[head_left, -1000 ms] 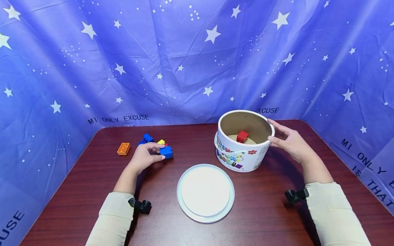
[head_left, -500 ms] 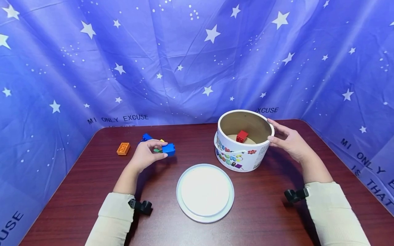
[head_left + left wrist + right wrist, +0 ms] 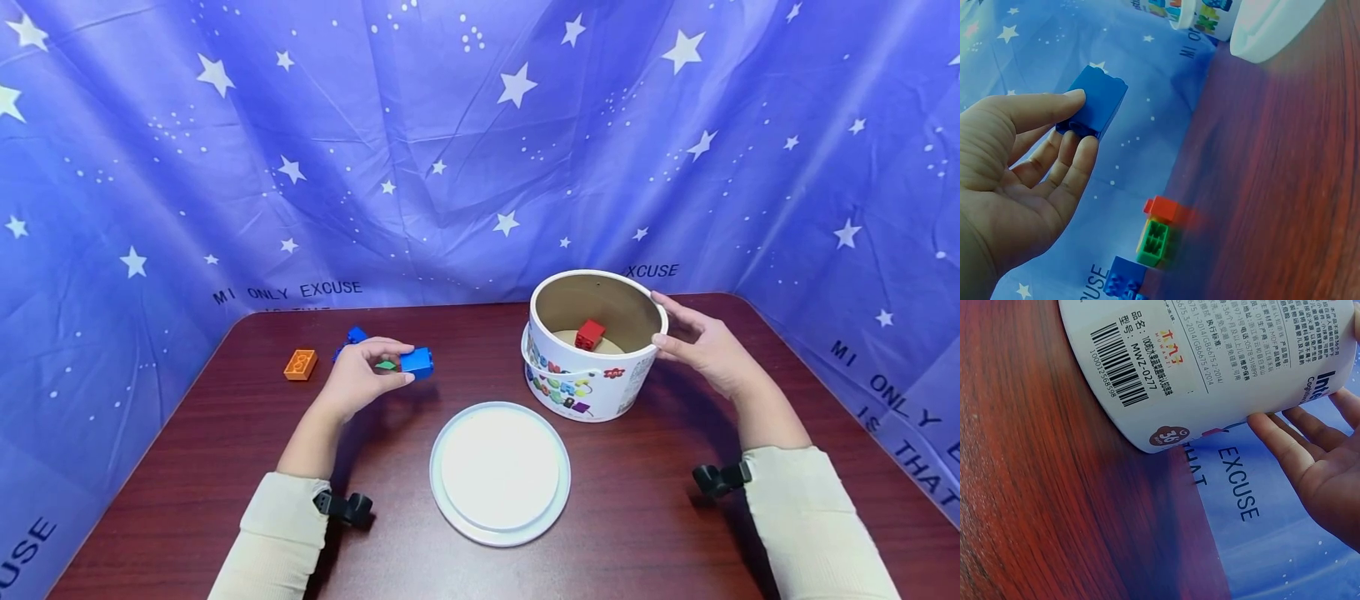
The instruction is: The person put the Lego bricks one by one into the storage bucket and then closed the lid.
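Note:
My left hand [image 3: 352, 383] pinches a blue toy building brick [image 3: 417, 362] between thumb and fingertips, raised over the table. In the left wrist view the brick [image 3: 1099, 100] shows its smooth side, with the thumb across one edge and the lower fingertips at its end. My right hand [image 3: 701, 346] touches the right side of a white round bucket [image 3: 585, 383], thumb and fingertips spread at the rim. In the right wrist view its fairly straight fingers [image 3: 1282, 440] lie against the printed wall. A red brick [image 3: 590, 334] is inside the bucket.
Behind the left hand lie a blue brick [image 3: 356, 335] and a green brick [image 3: 386, 365], partly hidden. The left wrist view adds a red brick [image 3: 1164, 209] beside the green one. An orange brick [image 3: 301, 365] lies farther left. A round white lid [image 3: 500, 471] lies in front.
My left hand has lifted the blue brick and carried it slightly to the right, uncovering the green brick behind. The right hand and the bucket have stayed in place.

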The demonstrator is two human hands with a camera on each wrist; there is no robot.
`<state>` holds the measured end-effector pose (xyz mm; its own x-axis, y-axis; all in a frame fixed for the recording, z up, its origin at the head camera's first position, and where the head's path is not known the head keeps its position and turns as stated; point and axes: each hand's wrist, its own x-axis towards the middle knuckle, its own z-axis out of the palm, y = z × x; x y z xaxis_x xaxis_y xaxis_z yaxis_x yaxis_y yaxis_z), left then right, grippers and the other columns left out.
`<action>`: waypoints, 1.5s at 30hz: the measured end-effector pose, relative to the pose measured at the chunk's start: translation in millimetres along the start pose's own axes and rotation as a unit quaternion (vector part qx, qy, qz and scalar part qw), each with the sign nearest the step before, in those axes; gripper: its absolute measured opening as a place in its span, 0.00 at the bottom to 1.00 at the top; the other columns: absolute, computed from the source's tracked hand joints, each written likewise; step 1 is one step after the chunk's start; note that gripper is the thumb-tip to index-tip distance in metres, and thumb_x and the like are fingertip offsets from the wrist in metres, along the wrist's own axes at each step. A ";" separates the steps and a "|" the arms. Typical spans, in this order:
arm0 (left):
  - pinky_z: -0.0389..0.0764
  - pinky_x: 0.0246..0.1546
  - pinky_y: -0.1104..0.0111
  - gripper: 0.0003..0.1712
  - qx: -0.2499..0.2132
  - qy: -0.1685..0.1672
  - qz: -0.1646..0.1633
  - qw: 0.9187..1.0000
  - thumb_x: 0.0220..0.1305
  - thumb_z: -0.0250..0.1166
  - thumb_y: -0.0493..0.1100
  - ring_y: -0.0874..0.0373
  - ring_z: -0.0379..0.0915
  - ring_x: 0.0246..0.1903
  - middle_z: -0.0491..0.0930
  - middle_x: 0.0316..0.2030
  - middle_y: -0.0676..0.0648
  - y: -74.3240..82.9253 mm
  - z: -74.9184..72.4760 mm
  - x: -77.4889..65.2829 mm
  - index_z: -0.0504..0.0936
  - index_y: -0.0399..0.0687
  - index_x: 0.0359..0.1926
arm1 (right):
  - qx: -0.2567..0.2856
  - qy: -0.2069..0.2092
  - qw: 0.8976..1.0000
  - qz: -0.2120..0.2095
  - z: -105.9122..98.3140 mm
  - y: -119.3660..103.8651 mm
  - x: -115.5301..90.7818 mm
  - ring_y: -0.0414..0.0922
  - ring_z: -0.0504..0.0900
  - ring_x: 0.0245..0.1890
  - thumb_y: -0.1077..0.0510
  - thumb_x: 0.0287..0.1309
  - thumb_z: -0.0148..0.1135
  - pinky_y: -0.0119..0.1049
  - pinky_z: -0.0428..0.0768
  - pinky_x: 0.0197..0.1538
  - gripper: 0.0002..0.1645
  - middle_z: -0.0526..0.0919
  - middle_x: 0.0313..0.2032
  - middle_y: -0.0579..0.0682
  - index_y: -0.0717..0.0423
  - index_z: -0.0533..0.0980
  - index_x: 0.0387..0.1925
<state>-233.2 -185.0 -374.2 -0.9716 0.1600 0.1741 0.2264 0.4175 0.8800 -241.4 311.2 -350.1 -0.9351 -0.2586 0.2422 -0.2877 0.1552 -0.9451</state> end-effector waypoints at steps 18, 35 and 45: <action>0.80 0.50 0.56 0.23 -0.015 -0.007 0.030 0.999 0.51 0.76 0.37 0.49 0.74 0.48 0.80 0.50 0.47 25.4 10.8 7.6 0.86 0.45 0.50 | 0.007 0.000 1.000 0.006 0.7 -0.7 -0.2 0.37 0.80 0.48 0.67 0.64 0.60 0.32 0.82 0.45 0.40 0.68 0.62 0.53 0.57 0.57 0.74; 0.81 0.41 0.64 0.22 -0.035 -0.029 0.090 0.995 0.50 0.76 0.37 0.54 0.78 0.42 0.82 0.43 0.47 64.0 23.5 28.8 0.86 0.44 0.49 | 0.013 0.001 1.000 0.017 3.3 -4.5 -1.0 0.36 0.80 0.49 0.68 0.64 0.60 0.32 0.82 0.46 0.41 0.64 0.64 0.58 0.58 0.55 0.74; 0.80 0.42 0.66 0.22 -0.038 -0.046 0.116 0.991 0.50 0.76 0.35 0.51 0.78 0.42 0.82 0.40 0.47 87.2 32.2 40.1 0.86 0.43 0.49 | 0.010 0.001 1.000 0.018 2.7 -4.1 -0.6 0.36 0.81 0.48 0.68 0.64 0.60 0.33 0.82 0.46 0.41 0.63 0.64 0.60 0.57 0.55 0.74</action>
<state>-250.3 -113.4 -304.6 -0.8828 0.3263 0.3380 0.4340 0.2911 0.8526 -239.1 308.2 -347.0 -0.9449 -0.2521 0.2087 -0.2503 0.1460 -0.9571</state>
